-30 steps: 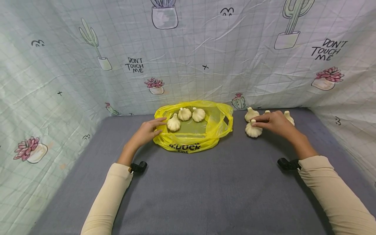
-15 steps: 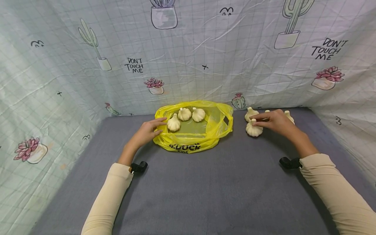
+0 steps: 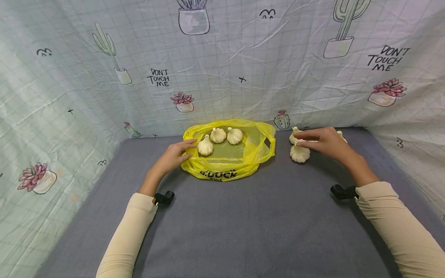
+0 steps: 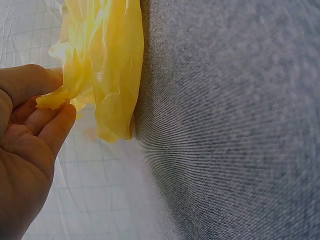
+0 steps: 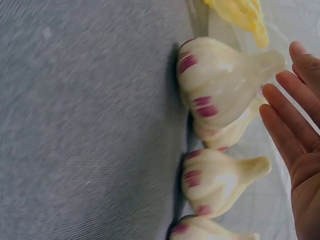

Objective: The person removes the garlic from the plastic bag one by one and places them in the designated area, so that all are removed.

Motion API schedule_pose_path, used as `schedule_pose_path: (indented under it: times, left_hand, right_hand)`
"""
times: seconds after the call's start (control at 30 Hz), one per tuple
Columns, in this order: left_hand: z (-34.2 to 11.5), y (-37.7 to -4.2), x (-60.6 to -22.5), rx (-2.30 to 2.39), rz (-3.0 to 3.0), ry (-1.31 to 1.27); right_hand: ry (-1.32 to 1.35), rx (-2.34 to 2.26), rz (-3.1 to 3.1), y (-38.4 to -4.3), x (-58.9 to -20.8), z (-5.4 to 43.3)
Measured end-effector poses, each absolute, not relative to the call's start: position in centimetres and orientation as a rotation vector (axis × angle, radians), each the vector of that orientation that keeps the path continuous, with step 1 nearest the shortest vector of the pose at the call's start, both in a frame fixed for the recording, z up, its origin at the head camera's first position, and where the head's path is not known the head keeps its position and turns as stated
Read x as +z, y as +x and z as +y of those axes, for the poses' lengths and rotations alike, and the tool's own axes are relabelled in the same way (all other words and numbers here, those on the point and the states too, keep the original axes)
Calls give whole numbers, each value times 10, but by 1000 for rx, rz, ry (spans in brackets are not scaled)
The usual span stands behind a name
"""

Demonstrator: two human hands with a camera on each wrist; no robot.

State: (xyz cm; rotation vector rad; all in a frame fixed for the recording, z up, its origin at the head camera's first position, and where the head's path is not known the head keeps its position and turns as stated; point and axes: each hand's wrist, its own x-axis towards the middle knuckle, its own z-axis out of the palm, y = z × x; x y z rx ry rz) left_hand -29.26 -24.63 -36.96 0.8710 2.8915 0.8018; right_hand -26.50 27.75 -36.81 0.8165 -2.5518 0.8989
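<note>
My left hand [image 3: 172, 157] pinches the left rim of a yellow plastic bag [image 3: 222, 164]; in the left wrist view, thumb and fingers [image 4: 60, 125] close on its crumpled edge. Three pale garlic bulbs [image 3: 205, 146] lie inside the bag's wide mouth. To the right, my right hand [image 3: 329, 143] hovers with loose fingers over the nearest garlic bulb [image 3: 299, 153]. In the right wrist view this bulb [image 5: 210, 82] shows purple marks, and its stem points at the fingertips [image 5: 270, 92], with a small gap. Behind it stands another garlic bulb [image 3: 294, 136].
More garlic bulbs stand in a row beyond the right hand, one garlic bulb [image 5: 222, 182] beside another; the head view shows little but a stem [image 3: 341, 135]. A printed cloth [image 3: 222, 77] rises behind and beside the grey tabletop [image 3: 236, 227].
My right hand's fingers have lifted slightly off the near bulb's stem and spread a little. The bulb stays about where it was. My left hand and the bag have not moved.
</note>
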Motion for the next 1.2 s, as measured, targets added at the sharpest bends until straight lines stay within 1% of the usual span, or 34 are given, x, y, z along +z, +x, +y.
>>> schedule_pose_path:
  times: [0.1, 0.53, 1.2]
  left_hand:
    - [-247, -293, -369, 804, 2890, 877]
    - [-246, -294, -368, 774, 2884, 864]
    - [-245, -296, -366, 761, 2874, 861]
  right_hand:
    - [842, 858, -2550, -263, -362, 272]
    - [1145, 879, -2387, -272, -349, 233]
    - [1217, 840, -2504, -306, -347, 171]
